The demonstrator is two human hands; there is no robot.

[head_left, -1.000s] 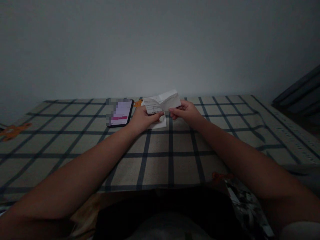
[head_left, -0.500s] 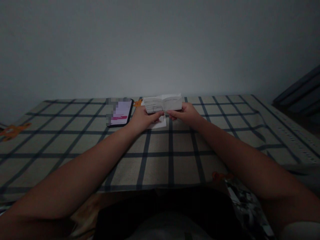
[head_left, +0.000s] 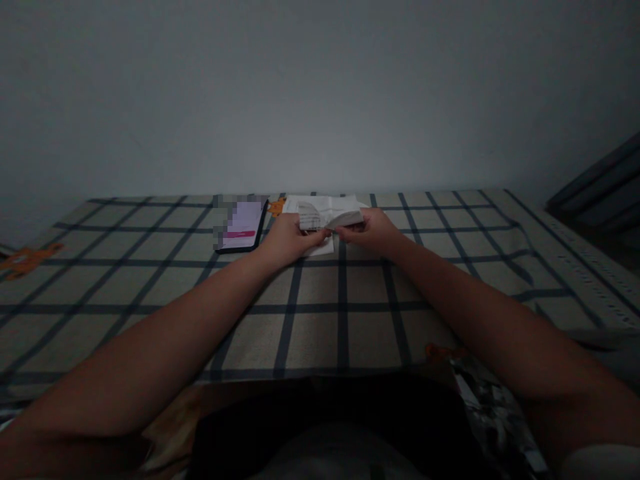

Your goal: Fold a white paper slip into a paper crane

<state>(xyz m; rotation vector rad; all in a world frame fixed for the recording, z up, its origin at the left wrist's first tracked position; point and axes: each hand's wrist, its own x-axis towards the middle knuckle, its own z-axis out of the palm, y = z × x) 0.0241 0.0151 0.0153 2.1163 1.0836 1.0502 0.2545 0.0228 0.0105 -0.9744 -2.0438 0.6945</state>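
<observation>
Facing the straight near edge of a table in woven, checked cloth [head_left: 315,340], pinched creased, printed paper [head_left: 332,215] at its lower edge between nearly closed fingers of left hand [head_left: 287,239] and right hand [head_left: 376,230]. Held it bowed above a flat white sheet [head_left: 321,249], near the table's far edge, right of a smooth, rectangular phone [head_left: 244,227]. Looked towards a plain grey wall [head_left: 320,93].

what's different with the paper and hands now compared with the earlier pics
The paper has come down: its raised right end has dropped toward the table, and the near flap, flat half a second ago, now curls at the right. The right hand has dipped slightly with it. Nothing new was taken hold of or let go; the left hand and right hand both keep the paper. The phone stayed put.
</observation>
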